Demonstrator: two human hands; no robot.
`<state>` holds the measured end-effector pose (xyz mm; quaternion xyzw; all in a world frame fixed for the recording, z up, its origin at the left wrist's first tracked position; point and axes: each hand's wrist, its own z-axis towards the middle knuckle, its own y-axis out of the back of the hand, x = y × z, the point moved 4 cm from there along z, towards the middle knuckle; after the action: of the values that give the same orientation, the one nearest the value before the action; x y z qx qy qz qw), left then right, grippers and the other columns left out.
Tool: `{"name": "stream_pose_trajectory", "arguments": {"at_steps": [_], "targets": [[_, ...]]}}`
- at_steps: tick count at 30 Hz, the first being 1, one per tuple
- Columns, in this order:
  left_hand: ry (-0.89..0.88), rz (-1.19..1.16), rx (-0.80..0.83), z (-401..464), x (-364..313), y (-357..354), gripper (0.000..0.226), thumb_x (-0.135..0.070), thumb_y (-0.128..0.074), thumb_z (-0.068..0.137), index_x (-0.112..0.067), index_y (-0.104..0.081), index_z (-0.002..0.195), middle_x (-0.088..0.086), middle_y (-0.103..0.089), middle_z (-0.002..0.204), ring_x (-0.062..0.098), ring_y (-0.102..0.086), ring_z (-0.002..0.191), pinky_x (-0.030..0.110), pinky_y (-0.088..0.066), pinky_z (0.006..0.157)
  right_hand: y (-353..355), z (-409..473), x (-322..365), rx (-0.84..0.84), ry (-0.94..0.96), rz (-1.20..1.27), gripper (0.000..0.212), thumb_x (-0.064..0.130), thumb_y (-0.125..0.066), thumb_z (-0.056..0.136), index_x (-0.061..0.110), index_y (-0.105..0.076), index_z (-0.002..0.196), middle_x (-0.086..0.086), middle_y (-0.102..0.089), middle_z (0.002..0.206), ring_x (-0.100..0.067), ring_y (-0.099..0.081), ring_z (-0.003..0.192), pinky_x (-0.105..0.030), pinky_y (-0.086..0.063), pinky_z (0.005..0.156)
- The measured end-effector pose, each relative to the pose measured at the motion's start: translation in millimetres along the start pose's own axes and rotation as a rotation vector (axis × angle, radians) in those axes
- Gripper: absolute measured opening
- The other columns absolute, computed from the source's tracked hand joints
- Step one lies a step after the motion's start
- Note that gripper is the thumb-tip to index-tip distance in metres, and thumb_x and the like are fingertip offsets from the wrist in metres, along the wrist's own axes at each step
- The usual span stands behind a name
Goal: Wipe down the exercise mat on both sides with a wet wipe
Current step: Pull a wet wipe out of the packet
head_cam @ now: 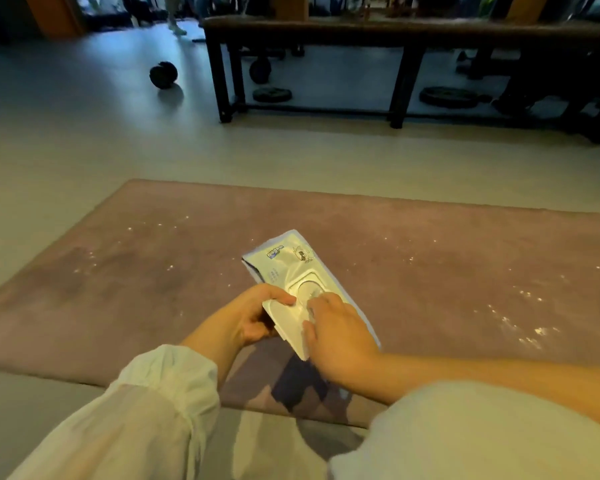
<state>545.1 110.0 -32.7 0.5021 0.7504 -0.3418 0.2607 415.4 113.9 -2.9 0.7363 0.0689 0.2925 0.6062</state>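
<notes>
Gym floor carries a mauve exercise mat; left hand grips the wet-wipe pack, right hand pinches at its flip lid.

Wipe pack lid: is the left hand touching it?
Touching. In the head view the left hand grips the open white lid of the wipe pack, thumb lying on top of it.

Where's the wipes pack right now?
Head view, centre: the wipes pack is held over the mat, between the left hand and right hand.
</notes>
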Motion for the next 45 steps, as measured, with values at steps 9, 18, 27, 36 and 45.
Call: {"name": "stream_pose_trajectory", "arguments": {"at_steps": [9,18,27,36,45], "targets": [[-0.219,0.116,-0.007,-120.5,-35.1,-41.8,0.013,-0.003,-0.053,0.083,-0.006,-0.053,0.071,0.004,-0.057,0.044,0.017,-0.058,0.040,0.018,-0.044,0.037,112.9,-67.1,5.8,-0.151,0.184,0.075,0.034,0.018,-0.046,0.097,0.021,-0.055,0.130,-0.008,-0.047,0.124,-0.026,-0.050,0.110,-0.020,-0.034,0.080],[-0.363,-0.109,0.057,-150.3,-55.9,-68.4,0.009,0.000,-0.051,0.081,-0.005,-0.058,0.080,0.006,-0.066,0.055,0.021,-0.063,0.052,0.025,-0.051,0.050,181.4,-65.0,15.6,-0.170,0.288,0.012,0.039,0.039,-0.047,0.096,0.011,-0.074,0.094,-0.002,-0.058,0.109,-0.013,-0.051,0.098,-0.027,-0.039,0.081],[-0.338,-0.277,0.030,-86.4,-40.2,-65.2,0.016,0.000,-0.050,0.086,-0.004,-0.059,0.098,0.012,-0.066,0.084,0.024,-0.061,0.072,0.025,-0.052,0.047,125.7,-3.5,-13.6,-0.382,0.049,0.104,0.010,0.028,-0.064,0.088,0.026,-0.074,0.085,0.012,-0.044,0.094,-0.015,-0.046,0.099,-0.032,-0.040,0.084],[-0.201,-0.267,-0.059,1.0,-11.4,-66.2,0.003,-0.009,-0.057,0.089,-0.008,-0.060,0.089,0.005,-0.068,0.061,0.017,-0.065,0.051,0.024,-0.050,0.041,54.4,41.8,-66.0,-0.193,-0.017,0.079,0.026,0.024,-0.043,0.098,0.006,-0.061,0.094,-0.008,-0.046,0.109,-0.025,-0.053,0.089,-0.034,-0.045,0.076],[-0.129,-0.263,-0.124,48.6,21.7,-77.8,0.007,-0.003,-0.057,0.088,-0.010,-0.059,0.086,0.001,-0.068,0.056,0.014,-0.065,0.048,0.023,-0.051,0.042,9.3,54.6,-104.6,-0.163,-0.034,-0.131,0.033,0.029,-0.039,0.099,0.015,-0.068,0.109,-0.002,-0.056,0.110,-0.022,-0.052,0.099,-0.031,-0.042,0.075]]}}
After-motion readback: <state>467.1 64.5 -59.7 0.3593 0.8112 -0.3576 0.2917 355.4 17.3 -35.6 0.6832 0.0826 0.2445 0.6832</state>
